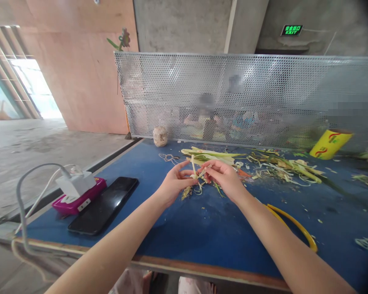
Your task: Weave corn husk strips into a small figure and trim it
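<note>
My left hand [178, 179] is closed in a pinch over the middle of the blue table. A pale plant strip [193, 162], which looks like husk, stands up between its fingers. My right hand [223, 179] is closed too, its fingertips pinching a pale strip end [205, 170] close to the left fingers. Whether both hands grip one strip or separate pieces, I cannot tell. Below the hands lie thin plant scraps [187, 193]. Just behind them are long green-and-white husk leaves [213, 155], lying flat.
A phone [104, 206] and a magenta power strip [79, 198] with a white charger lie left. A yellow hoop [297, 226] is beside my right forearm. More scraps [288, 167], a yellow tube [330, 145] and a whitish roll [160, 136] stand before the perforated metal screen [178, 77]; people sit beyond it.
</note>
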Demonstrator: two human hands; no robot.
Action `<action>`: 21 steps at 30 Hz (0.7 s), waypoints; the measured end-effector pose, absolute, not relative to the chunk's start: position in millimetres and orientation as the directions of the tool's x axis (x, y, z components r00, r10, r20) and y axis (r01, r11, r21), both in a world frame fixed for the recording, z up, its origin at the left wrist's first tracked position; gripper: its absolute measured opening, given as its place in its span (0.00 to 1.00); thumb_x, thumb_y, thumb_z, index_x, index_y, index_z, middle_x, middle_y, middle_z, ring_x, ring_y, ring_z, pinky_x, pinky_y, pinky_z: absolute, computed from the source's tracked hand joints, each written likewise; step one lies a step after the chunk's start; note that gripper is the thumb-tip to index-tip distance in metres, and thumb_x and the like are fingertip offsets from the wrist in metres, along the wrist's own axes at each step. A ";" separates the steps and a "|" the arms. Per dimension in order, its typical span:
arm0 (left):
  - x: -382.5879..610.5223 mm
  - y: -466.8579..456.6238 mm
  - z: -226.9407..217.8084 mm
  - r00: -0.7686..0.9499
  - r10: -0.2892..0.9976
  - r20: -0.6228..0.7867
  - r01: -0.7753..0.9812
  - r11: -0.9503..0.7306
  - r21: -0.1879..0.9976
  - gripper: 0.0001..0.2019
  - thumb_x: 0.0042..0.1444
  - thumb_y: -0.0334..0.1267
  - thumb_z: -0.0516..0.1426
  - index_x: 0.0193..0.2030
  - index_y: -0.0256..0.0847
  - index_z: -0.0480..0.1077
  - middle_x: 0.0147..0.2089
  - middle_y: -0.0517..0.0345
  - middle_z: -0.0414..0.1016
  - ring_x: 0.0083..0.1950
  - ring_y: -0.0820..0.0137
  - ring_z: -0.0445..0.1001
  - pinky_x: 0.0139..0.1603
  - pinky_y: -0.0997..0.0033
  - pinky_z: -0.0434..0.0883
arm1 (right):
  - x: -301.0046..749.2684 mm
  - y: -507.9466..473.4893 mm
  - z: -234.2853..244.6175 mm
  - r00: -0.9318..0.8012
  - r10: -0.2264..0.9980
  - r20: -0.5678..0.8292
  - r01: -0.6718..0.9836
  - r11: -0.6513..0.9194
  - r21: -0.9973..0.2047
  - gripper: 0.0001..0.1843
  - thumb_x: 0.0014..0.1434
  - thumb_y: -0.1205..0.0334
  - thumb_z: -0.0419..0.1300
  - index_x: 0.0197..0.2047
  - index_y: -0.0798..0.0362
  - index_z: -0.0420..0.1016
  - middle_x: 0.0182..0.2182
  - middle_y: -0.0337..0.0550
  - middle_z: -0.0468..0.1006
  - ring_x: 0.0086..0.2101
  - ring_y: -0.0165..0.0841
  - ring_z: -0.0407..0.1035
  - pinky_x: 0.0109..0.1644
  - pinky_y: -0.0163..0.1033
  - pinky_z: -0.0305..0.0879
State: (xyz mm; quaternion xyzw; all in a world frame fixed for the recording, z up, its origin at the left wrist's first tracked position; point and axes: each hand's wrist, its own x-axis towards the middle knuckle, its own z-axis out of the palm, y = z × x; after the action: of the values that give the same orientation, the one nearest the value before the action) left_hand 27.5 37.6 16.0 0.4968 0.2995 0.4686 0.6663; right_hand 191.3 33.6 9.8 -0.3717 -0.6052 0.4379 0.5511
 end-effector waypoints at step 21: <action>26.3 38.5 3.4 0.261 0.761 0.594 0.090 -0.632 0.770 0.35 0.47 0.26 0.55 0.61 0.42 0.46 0.33 0.61 0.65 0.33 0.75 0.65 0.34 0.73 0.63 | 176.9 26.1 4.7 -0.114 0.930 0.351 0.276 0.369 -0.888 0.07 0.49 0.58 0.59 0.30 0.51 0.71 0.29 0.42 0.74 0.30 0.34 0.68 0.34 0.39 0.62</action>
State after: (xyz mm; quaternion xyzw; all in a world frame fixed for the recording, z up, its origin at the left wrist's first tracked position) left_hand 26.3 38.5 3.4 0.7290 0.2918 0.5335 0.3143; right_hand 176.9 26.1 4.7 -0.4516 -0.6673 0.3342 0.4890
